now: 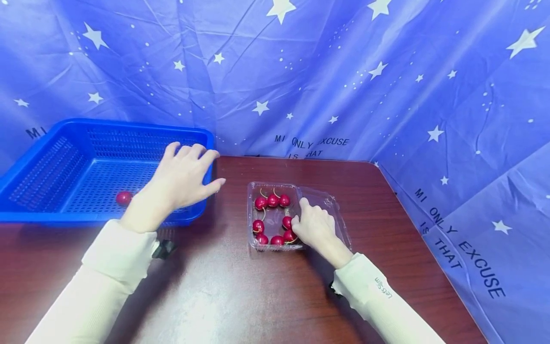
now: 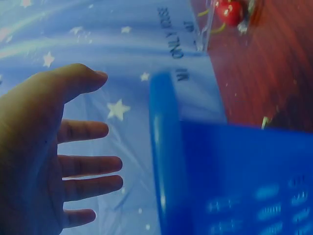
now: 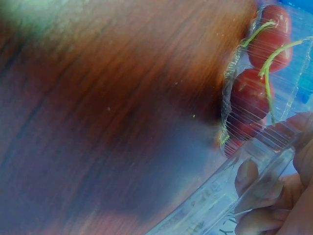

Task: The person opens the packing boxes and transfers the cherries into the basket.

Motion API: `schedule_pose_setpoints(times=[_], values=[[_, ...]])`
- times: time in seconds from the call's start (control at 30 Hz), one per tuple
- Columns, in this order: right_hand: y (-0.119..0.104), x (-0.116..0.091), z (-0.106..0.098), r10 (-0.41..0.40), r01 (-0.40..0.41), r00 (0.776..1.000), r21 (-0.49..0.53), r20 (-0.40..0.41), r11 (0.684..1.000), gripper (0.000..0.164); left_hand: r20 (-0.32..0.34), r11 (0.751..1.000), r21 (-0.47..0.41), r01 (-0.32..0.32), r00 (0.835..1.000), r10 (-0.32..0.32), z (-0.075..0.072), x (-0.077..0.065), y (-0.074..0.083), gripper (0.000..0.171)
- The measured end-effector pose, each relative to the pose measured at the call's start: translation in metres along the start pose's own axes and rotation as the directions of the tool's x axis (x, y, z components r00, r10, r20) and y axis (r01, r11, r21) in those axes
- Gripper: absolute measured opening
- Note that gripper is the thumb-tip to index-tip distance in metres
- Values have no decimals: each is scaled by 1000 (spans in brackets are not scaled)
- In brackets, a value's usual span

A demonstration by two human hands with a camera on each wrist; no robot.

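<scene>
My left hand (image 1: 178, 179) is over the right end of the blue plastic basket (image 1: 142, 125), fingers spread and nothing in them. In the left wrist view its fingers stand apart from the basket's rim (image 2: 166, 147). One red cherry (image 1: 124, 198) lies on the basket floor. My right hand (image 1: 315, 227) grips the right side of a clear plastic clamshell box (image 1: 275, 221), where its folded-back lid (image 1: 328, 195) joins. Several red cherries (image 1: 272, 200) with green stems sit inside the box. In the right wrist view, curled fingers (image 3: 247, 174) show through the clear plastic.
A dark reddish wood table (image 1: 240, 291) carries the basket at left and the box near the middle. Behind and to the right hangs a blue cloth (image 1: 318, 62) with white stars and lettering.
</scene>
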State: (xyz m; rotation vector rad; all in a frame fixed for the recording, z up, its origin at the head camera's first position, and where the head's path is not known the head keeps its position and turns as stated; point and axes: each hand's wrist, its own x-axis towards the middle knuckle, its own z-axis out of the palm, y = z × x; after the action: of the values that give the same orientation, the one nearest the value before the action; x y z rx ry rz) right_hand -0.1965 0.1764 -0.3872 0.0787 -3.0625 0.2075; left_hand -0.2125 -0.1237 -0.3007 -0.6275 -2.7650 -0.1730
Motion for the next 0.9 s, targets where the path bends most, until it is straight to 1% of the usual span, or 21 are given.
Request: schedule_pose_setpoints(times=[0.1,0.23,0.4,0.5,0.57,0.67,0.8,0.9], values=[[0,1,-1,-1,1,1000,-1,3,1000,24,-4,999,12,-32,999,32,5,3,9,60],[0,1,-2,2,-2,1000,-6,6,1000,24,-25,995,11,-96,995,97,13,7,22,56],[1,0,-1,3,-3,1000,-2,6,1000,25,-62,983,1,-184,981,184,23,11,39,50],[1,0,0,1,-1,1000,1,4,1000,25,-56,976,7,-216,975,216,28,12,48,48],[1,0,0,-1,1,1000,1,0,1000,25,-47,974,19,-225,973,226,31,12,54,47],[0,0,0,-1,1,1000,-1,1,1000,25,-29,974,49,-222,974,223,35,13,61,47],[-1,-1,0,1,-1,1000,-3,6,1000,25,17,975,80,-209,978,208,41,15,70,50],[-1,-1,0,1,-1,1000,-6,7,1000,26,48,973,80,-217,976,214,46,17,76,52]])
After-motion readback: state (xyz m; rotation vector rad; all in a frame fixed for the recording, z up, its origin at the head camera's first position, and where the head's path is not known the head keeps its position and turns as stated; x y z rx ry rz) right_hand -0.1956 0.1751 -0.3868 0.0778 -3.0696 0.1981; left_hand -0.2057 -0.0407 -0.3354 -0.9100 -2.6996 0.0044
